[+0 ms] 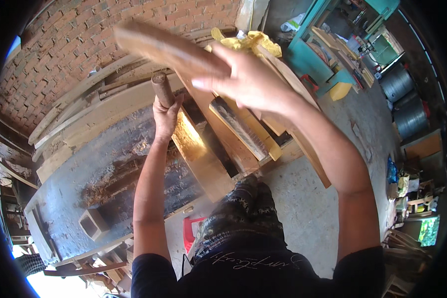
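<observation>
My left hand [165, 118] is wrapped around the thick round wooden handle of a chisel [161, 83], held upright. Its blade is hidden below my fist. Directly beneath lies a wooden board [206, 171] with a shallow hollow of pale, freshly cut wood [187, 139] close to my left wrist. Raised above and to the right, my right hand [248, 77] grips a long wooden mallet [166, 47]. Motion smears the mallet, and its head points to the upper left, over the chisel's butt but apart from it.
More boards [241, 131] lie beside the worked one. The dark worktable [119, 149] carries wood chips and a hollow square block [93, 224]. Long planks [84, 119] lean near the brick wall [59, 64]. A red stool [191, 231] stands below, a yellow cloth [256, 42] at the back.
</observation>
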Action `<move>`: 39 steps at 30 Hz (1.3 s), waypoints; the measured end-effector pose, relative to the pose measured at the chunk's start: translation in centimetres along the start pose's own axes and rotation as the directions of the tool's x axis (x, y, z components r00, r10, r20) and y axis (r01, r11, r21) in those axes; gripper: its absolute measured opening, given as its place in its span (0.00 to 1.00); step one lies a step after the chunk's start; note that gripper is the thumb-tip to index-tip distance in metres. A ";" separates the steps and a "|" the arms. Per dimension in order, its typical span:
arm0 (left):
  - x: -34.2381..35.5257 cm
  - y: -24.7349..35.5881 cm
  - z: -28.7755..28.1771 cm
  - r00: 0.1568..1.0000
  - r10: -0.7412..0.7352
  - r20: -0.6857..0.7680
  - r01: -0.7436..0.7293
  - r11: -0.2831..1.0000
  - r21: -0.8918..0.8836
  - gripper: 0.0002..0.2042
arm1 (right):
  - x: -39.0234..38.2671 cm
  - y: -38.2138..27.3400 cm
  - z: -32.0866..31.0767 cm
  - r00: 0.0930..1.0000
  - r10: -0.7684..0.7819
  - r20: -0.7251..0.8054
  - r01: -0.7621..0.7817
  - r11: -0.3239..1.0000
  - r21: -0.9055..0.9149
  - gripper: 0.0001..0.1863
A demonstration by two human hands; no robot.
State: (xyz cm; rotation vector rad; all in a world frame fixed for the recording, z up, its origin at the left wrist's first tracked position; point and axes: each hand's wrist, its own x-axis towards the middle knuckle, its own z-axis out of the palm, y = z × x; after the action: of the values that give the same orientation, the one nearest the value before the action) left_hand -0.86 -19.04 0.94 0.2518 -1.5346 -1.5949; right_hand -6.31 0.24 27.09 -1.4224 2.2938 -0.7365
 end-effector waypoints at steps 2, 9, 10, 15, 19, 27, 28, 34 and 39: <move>0.3 0.9 0.3 0.999 -0.034 -0.010 0.034 0.999 0.015 0.10 | -0.1 -0.6 -0.8 0.969 -0.165 -0.181 0.168 0.986 0.000 0.22; -0.9 3.1 0.1 0.993 0.034 -0.112 -0.037 0.999 -0.031 0.09 | -0.5 1.1 0.6 0.862 -0.355 -0.361 0.383 0.924 0.004 0.22; -0.9 3.4 0.3 0.993 0.031 -0.114 -0.035 0.999 -0.030 0.09 | -0.4 1.8 1.3 0.856 -0.357 -0.374 0.398 0.917 0.036 0.22; -0.9 3.5 0.5 0.991 0.041 -0.126 -0.037 0.999 0.029 0.11 | -0.5 3.7 2.9 0.856 -0.320 -0.406 0.375 0.925 0.062 0.24; -1.0 3.9 0.5 0.987 0.059 -0.147 -0.056 0.998 0.023 0.12 | -0.9 3.6 2.8 0.896 -0.257 -0.362 0.313 0.944 0.104 0.24; -0.7 2.6 0.4 0.996 0.003 -0.091 -0.002 1.000 0.015 0.09 | -0.3 1.5 2.4 0.780 -0.462 -0.422 0.508 0.861 -0.004 0.21; -0.9 2.7 0.4 0.998 0.004 -0.057 -0.002 0.999 0.035 0.08 | -0.2 0.7 1.8 0.742 -0.507 -0.439 0.556 0.831 -0.019 0.21; -0.8 1.0 0.3 0.992 0.074 0.103 -0.082 0.994 0.068 0.07 | -1.1 2.2 2.6 0.929 -0.311 -0.198 0.309 0.950 -0.045 0.21; -0.3 1.6 0.9 0.996 0.017 0.086 -0.018 1.000 0.009 0.07 | -1.8 4.3 1.1 0.959 -0.235 -0.157 0.224 0.971 -0.086 0.19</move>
State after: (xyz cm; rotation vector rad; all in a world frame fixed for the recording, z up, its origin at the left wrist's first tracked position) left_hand -0.65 -17.97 2.41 0.1772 -1.6059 -1.6033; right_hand -8.05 3.17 23.72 -1.7411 2.3193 -0.8834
